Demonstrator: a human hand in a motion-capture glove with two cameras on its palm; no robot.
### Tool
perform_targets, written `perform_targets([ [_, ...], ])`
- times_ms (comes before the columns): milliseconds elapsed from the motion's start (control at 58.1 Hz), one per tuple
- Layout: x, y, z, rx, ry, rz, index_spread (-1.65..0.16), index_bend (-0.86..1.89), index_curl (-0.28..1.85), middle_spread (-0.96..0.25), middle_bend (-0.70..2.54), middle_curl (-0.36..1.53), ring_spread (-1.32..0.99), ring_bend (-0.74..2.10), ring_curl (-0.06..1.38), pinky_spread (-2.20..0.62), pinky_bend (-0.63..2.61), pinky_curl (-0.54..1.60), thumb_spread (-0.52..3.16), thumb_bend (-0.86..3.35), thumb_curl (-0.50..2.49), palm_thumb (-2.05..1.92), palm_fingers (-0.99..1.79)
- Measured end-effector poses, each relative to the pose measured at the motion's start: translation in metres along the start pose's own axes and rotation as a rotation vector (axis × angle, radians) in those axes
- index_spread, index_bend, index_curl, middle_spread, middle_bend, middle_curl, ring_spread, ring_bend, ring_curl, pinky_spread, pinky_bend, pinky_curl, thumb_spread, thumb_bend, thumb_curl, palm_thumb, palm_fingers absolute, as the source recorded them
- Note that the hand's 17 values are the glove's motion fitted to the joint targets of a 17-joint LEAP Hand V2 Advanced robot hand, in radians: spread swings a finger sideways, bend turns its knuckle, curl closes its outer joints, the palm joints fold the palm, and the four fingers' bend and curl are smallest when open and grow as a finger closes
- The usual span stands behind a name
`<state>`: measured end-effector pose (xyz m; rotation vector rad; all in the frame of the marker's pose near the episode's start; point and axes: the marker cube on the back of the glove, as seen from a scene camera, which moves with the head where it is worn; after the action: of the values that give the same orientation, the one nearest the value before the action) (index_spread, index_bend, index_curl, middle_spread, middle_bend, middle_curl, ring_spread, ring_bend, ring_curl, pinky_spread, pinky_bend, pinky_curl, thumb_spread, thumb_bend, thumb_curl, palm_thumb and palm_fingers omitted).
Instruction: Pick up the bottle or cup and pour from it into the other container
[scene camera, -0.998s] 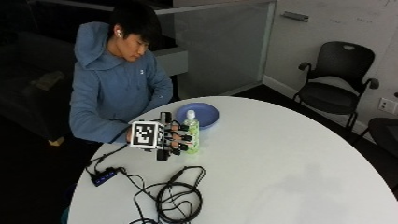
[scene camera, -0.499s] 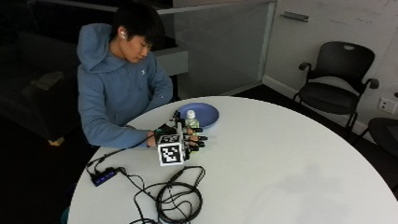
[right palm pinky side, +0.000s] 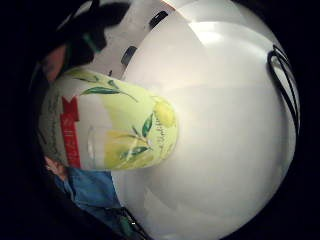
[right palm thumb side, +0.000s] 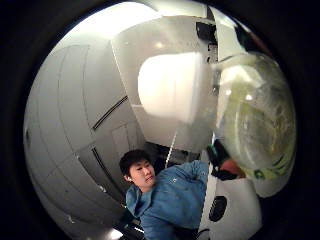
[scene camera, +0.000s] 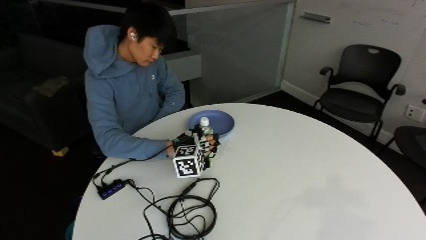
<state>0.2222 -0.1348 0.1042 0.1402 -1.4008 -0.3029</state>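
Bottle (scene camera: 204, 131) w/ white cap & lemon label is up off the white table (scene camera: 299, 170), right hand (scene camera: 194, 148) fingers wrapped round it, just in front of the blue bowl (scene camera: 221, 120).

No legible txt; bottle (right palm pinky side: 110, 122) label script unreadable.

The bottle (right palm thumb side: 252, 117) fills the right of the frame, its white cap (right palm thumb side: 172, 86) pointing toward the centre, close to my palm. One of my fingertips (right palm thumb side: 231, 167) shows at the bottle's lower edge. A person in a blue hoodie (right palm thumb side: 172, 200) occupies the lower centre.
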Motion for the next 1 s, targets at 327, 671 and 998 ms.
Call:
perform_targets([
  [327,-0.009,-0.010,0.030,-0.019,0.147,-0.002,-0.15,0.15,0.33,-0.02,0.40,0.43,-0.13,0.44,0.33,-0.02,0.43,0.26,0.44,-0.02,0.58,1.11,0.97],
  [671,-0.065,-0.021,0.062,-0.121,0.590,-0.006,-0.14,0.12,0.33,-0.06,0.36,0.48,-0.19,0.40,0.39,-0.13,0.43,0.30,0.22,-0.03,0.66,1.12,1.04],
  [998,-0.115,-0.030,0.111,-0.405,1.251,0.083,-0.12,0.11,0.32,-0.06,0.35,0.51,-0.20,0.38,0.43,-0.16,0.42,0.32,0.16,-0.04,0.69,1.11,1.06],
])
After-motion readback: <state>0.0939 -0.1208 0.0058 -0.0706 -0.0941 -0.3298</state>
